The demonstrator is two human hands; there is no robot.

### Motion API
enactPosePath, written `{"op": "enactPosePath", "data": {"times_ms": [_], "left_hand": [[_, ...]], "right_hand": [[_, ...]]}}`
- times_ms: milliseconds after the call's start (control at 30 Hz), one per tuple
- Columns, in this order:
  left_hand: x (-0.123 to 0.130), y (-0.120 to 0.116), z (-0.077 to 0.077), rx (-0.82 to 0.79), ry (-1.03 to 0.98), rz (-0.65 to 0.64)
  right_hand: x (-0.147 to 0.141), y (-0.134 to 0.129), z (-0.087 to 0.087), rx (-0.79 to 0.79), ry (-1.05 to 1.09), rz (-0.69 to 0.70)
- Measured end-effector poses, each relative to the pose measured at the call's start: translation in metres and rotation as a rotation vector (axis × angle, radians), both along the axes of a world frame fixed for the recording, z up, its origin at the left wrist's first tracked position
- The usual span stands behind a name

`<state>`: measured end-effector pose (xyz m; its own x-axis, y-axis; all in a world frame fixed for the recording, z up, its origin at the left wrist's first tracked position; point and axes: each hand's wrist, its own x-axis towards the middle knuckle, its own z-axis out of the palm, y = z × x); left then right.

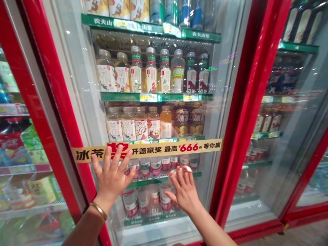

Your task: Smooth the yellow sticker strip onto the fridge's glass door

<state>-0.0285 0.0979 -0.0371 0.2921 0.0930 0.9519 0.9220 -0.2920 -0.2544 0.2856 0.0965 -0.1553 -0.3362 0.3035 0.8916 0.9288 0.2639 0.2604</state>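
A red-framed glass cooler door (217, 112) stands in front of me. My left hand (112, 171), with a gold bangle (98, 211) on the wrist, is spread open at the glass. Its fingertips overlap a gold strip (174, 149) with black and red lettering that crosses the door. Lower and to the right, my right hand (184, 191) lies open with orange-painted nails, its fingers stretched towards the pane. Something white (188, 168) shows at those fingertips; I cannot tell whether it is under them or behind the glass.
Behind the glass, bottled drinks (151, 70) stand in rows on shelves with green edges (123, 97). Another cooler (269, 136) with bottles is to the right. On the left, a cooler (23, 167) holds packaged goods. Red frame posts (246, 102) separate the doors.
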Motion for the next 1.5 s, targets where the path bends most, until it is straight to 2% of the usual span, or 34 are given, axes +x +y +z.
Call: {"op": "enactPosePath", "data": {"times_ms": [100,167,200,300,367,433,533,600,667,767,833,900,1000,1067,1167,1233,1300,1400,1433,1500], "left_hand": [[0.000,0.000,0.000,-0.002,-0.003,-0.005],[0.000,0.000,0.000,-0.010,-0.006,-0.006],[0.000,0.000,0.000,-0.015,-0.006,-0.005],[-0.002,0.000,-0.001,-0.023,0.000,-0.002],[-0.002,0.000,-0.001,-0.014,0.009,-0.001],[-0.002,0.000,-0.001,-0.009,0.016,-0.004],[-0.002,0.000,-0.001,-0.004,0.020,-0.004],[-0.002,0.001,-0.001,0.003,0.019,0.003],[-0.002,0.001,-0.001,0.003,0.021,0.006],[-0.002,0.002,-0.001,0.007,0.021,0.002],[-0.002,0.002,-0.001,0.012,0.016,0.001],[-0.001,0.001,-0.001,0.015,0.013,0.001],[0.000,0.000,0.000,0.015,0.017,0.005],[0.000,0.000,0.000,0.021,0.020,0.005],[0.000,0.001,0.001,0.034,0.023,-0.001],[0.001,0.002,0.001,0.037,0.021,-0.006],[0.001,0.002,0.000,0.038,0.015,-0.012],[0.001,0.002,-0.001,0.033,0.001,-0.015],[0.001,0.002,-0.001,0.030,-0.002,-0.015],[0.000,0.001,-0.001,0.021,-0.001,-0.014]], "right_hand": [[0.033,0.006,0.010,-0.028,0.403,-0.142],[0.036,0.007,0.017,-0.033,0.589,-0.162],[0.029,0.005,0.016,-0.036,0.595,-0.148],[-0.007,-0.004,-0.005,-0.030,0.284,-0.040],[-0.017,-0.007,-0.019,-0.003,0.089,0.018],[-0.005,-0.004,-0.022,0.014,0.128,-0.013],[0.029,0.006,-0.009,0.004,0.472,-0.131],[0.035,0.008,-0.005,-0.011,0.594,-0.152],[0.022,0.002,-0.013,-0.037,0.451,-0.097],[0.000,-0.007,-0.038,-0.057,0.089,0.020],[0.004,-0.006,-0.042,-0.039,0.065,0.019],[0.020,0.000,-0.027,-0.019,0.256,-0.061],[0.036,0.008,0.010,0.004,0.548,-0.148],[0.027,0.006,0.025,-0.001,0.483,-0.110],[0.007,-0.005,0.026,-0.020,0.099,0.002],[0.009,-0.006,0.027,-0.001,-0.001,0.015],[0.026,0.000,0.042,0.015,0.146,-0.058],[0.048,0.013,0.080,0.015,0.427,-0.170],[0.048,0.015,0.090,0.025,0.455,-0.180],[0.035,0.012,0.099,0.045,0.340,-0.145]]}}
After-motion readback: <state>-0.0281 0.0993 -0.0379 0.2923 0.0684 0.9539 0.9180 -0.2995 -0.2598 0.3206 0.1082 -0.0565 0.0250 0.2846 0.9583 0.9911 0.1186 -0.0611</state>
